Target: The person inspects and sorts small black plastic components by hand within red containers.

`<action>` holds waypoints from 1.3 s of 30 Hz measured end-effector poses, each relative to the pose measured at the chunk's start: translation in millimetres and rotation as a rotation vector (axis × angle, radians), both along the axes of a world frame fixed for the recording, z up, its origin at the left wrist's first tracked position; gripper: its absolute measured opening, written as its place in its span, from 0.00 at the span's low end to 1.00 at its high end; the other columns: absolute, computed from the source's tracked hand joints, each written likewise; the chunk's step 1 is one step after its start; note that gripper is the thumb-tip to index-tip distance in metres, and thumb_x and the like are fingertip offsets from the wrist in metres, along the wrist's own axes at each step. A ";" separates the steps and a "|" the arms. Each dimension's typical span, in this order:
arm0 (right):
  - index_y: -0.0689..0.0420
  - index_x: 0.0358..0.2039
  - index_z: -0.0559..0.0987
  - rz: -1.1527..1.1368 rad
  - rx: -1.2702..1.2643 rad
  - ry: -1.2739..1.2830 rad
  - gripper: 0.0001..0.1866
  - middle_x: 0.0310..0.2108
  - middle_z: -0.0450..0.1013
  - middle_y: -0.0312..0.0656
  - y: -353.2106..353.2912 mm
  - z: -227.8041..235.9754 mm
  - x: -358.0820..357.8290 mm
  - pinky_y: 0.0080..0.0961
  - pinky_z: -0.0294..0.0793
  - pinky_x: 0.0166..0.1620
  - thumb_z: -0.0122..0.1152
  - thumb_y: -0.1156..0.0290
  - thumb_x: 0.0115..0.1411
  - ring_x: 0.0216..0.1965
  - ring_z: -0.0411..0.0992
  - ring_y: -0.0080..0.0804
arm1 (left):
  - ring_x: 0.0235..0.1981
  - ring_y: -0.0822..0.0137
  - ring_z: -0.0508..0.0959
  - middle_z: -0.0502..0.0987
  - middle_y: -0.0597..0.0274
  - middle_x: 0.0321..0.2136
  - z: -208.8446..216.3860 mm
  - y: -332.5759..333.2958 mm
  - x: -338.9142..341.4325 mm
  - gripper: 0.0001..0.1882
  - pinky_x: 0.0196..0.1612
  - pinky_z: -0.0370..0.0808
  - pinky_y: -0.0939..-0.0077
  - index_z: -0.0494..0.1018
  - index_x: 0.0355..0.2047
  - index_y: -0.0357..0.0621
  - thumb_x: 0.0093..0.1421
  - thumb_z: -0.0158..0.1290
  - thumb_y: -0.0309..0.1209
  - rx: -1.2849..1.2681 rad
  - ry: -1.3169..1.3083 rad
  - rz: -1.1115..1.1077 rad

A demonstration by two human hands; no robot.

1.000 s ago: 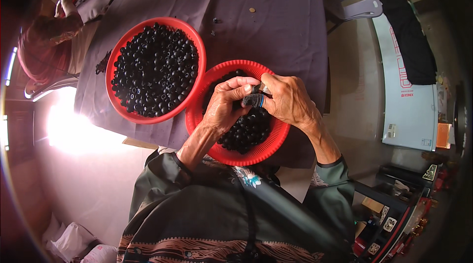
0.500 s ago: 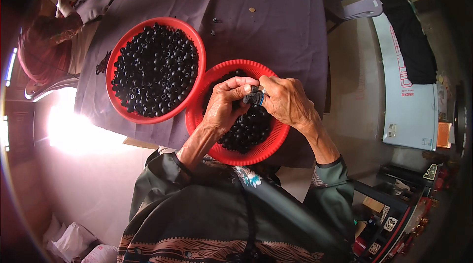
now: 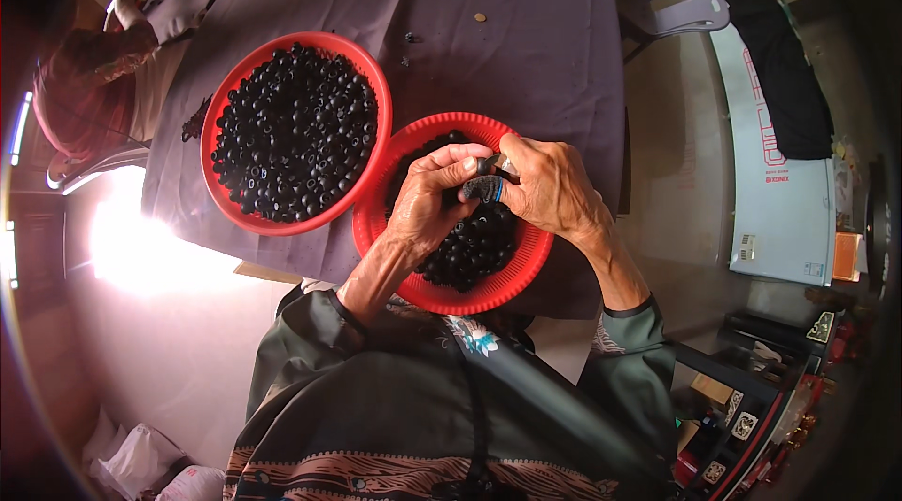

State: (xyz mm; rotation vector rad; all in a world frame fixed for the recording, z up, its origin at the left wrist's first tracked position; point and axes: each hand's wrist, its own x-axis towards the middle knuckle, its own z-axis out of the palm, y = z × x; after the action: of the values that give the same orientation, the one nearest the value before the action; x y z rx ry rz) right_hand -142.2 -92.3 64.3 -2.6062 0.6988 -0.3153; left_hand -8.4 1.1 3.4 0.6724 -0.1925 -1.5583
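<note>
Both hands meet over the near red basin (image 3: 531, 262), which holds many small round black pieces (image 3: 474, 252). Between thumb and forefinger, my left hand (image 3: 423, 200) pinches one dark piece (image 3: 486, 166). My right hand (image 3: 554, 186) is closed on a small shiny, blade-like piece (image 3: 505, 165), held against that dark piece. A dark grey knitted finger cover with a blue edge (image 3: 483, 188) sits on my right thumb. The fingers hide much of what they grip.
A second red basin (image 3: 212, 172), heaped with black ring-like and round pieces, stands to the left on the purple-grey tablecloth (image 3: 507, 60). A plastic chair (image 3: 676, 8) is by the table's right side. Another person's arm (image 3: 122, 46) shows at the upper left.
My right fingers have shifted slightly up and apart from my left, so more of the dark piece and the shiny piece shows. The basins stay in place.
</note>
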 end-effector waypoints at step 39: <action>0.60 0.33 0.71 0.069 -0.070 -0.264 0.17 0.25 0.73 0.43 5.3 -6.2 0.1 0.29 0.73 0.25 0.57 0.85 0.39 0.24 0.74 0.38 | 0.18 0.78 0.66 0.69 0.69 0.23 10.0 -2.1 -3.8 0.05 0.18 0.59 0.88 0.69 0.30 0.45 0.57 0.53 0.30 0.040 -0.008 0.029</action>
State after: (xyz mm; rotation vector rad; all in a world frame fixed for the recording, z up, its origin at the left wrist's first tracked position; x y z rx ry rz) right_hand -142.1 -87.0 58.1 -2.5802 0.5135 -0.6588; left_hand -12.3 -1.0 13.3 0.7105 -0.1576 -1.5353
